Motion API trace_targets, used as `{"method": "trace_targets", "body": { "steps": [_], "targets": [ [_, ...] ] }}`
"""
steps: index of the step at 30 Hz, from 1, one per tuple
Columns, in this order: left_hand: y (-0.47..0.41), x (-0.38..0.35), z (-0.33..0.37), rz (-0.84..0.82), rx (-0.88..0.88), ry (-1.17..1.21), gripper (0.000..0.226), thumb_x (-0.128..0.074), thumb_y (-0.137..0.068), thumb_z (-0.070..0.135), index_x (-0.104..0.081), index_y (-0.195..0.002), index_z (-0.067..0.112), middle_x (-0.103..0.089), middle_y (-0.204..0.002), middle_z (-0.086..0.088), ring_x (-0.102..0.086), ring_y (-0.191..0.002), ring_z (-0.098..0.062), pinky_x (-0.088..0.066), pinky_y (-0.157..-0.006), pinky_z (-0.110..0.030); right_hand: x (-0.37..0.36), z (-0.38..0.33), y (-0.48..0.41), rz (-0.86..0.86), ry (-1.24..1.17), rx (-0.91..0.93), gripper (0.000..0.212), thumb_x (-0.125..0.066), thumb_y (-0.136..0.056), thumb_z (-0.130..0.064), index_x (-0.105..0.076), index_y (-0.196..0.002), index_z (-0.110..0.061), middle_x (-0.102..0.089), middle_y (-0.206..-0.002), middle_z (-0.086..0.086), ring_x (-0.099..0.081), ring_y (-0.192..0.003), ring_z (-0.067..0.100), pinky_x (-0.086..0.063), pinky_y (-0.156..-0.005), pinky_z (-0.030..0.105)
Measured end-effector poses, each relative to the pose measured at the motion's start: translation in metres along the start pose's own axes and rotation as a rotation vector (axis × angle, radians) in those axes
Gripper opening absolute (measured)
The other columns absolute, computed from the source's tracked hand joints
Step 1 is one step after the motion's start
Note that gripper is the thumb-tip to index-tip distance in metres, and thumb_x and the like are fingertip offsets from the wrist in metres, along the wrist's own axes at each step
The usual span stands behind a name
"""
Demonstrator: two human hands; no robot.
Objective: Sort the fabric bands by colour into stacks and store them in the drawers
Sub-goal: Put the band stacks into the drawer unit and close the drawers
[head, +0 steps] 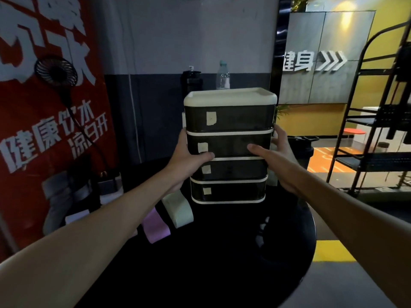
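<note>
A red banner (44,134) hangs beside a grey wall (178,36). A black metal rack (373,162) stands before a yellow wall (388,16).

drawers (229,150): glossy dark plastic | bands (178,210): matt cloth | table (200,263): glossy black

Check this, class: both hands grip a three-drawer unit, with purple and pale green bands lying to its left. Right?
No: the head view shows four drawers, not three. The left hand and right hand grip the unit, with purple band and pale green band to its left.
</note>
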State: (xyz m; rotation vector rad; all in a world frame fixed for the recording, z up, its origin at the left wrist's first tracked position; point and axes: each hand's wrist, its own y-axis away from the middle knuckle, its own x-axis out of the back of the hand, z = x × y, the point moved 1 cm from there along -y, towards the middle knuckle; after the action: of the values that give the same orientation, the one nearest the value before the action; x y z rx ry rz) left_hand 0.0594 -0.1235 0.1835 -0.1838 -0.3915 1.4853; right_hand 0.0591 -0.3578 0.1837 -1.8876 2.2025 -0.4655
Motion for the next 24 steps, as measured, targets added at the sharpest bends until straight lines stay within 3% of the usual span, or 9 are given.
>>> {"method": "trace_targets", "body": {
  "steps": [4,8,11,14,20,22,24],
  "targets": [
    [0.0,-0.002,-0.018,0.002,0.025,-0.013,0.081,-0.074,-0.083,0.005,-0.032,-0.144,0.039,-0.059,-0.12,0.013,-0.059,-0.113,-0.005,-0.053,-0.097,-0.05,-0.003,0.02,-0.003,-0.009,-0.005,-0.037,0.094,-0.08,-0.078,-0.021,-0.022,-0.15,-0.035,-0.042,-0.142,0.0,-0.051,-0.123,0.019,-0.048,-0.102,0.039],
    [-0.004,0.001,-0.032,0.017,0.062,-0.03,0.082,-0.073,-0.084,0.006,-0.031,-0.145,0.041,-0.059,-0.119,0.016,-0.059,-0.112,-0.006,-0.052,-0.098,-0.05,-0.01,0.037,-0.008,-0.013,-0.016,-0.051,0.089,-0.078,-0.081,-0.018,-0.023,-0.15,-0.034,-0.044,-0.13,-0.006,-0.05,-0.12,0.015,-0.046,-0.102,0.035],
    [-0.004,0.003,-0.039,0.012,0.074,-0.031,0.081,-0.072,-0.085,0.005,-0.031,-0.145,0.041,-0.058,-0.117,0.016,-0.059,-0.111,-0.006,-0.052,-0.098,-0.049,-0.015,0.05,-0.01,-0.009,-0.023,-0.081,0.09,-0.078,-0.08,-0.018,-0.023,-0.149,-0.034,-0.049,-0.124,-0.011,-0.052,-0.119,0.015,-0.045,-0.106,0.04],
    [-0.005,0.006,-0.049,0.013,0.079,-0.03,0.081,-0.072,-0.085,0.004,-0.031,-0.143,0.043,-0.059,-0.116,0.014,-0.06,-0.111,-0.008,-0.052,-0.099,-0.05,-0.022,0.061,-0.01,-0.01,-0.005,-0.088,0.091,-0.08,-0.078,-0.021,-0.024,-0.147,-0.036,-0.046,-0.138,-0.005,-0.052,-0.122,0.016,-0.044,-0.107,0.043],
    [-0.004,0.015,-0.057,-0.013,0.082,-0.047,0.089,-0.071,-0.086,0.003,-0.024,-0.148,0.044,-0.058,-0.116,0.017,-0.063,-0.106,-0.005,-0.056,-0.094,-0.038,-0.028,0.066,-0.008,-0.06,0.024,-0.057,0.092,-0.077,-0.08,-0.01,-0.021,-0.148,-0.035,-0.048,-0.124,-0.015,-0.052,-0.119,0.012,-0.044,-0.107,0.042],
    [-0.003,0.023,-0.057,-0.02,0.102,-0.097,0.089,-0.073,-0.085,0.007,-0.023,-0.151,0.039,-0.056,-0.125,0.007,-0.063,-0.108,-0.009,-0.055,-0.095,-0.037,-0.03,0.063,-0.002,-0.037,0.073,-0.067,0.091,-0.081,-0.076,-0.017,-0.025,-0.142,-0.045,-0.047,-0.123,-0.013,-0.054,-0.12,0.021,-0.046,-0.105,0.046],
    [0.0,0.033,-0.059,-0.003,0.135,-0.166,0.087,-0.075,-0.084,0.013,-0.025,-0.151,0.035,-0.052,-0.131,0.0,-0.057,-0.116,-0.015,-0.051,-0.101,-0.039,-0.032,0.061,0.006,0.014,0.156,-0.054,0.083,-0.083,-0.062,-0.037,-0.031,-0.12,-0.065,-0.043,-0.123,-0.01,-0.052,-0.121,0.029,-0.045,-0.103,0.052]
  ]
}}
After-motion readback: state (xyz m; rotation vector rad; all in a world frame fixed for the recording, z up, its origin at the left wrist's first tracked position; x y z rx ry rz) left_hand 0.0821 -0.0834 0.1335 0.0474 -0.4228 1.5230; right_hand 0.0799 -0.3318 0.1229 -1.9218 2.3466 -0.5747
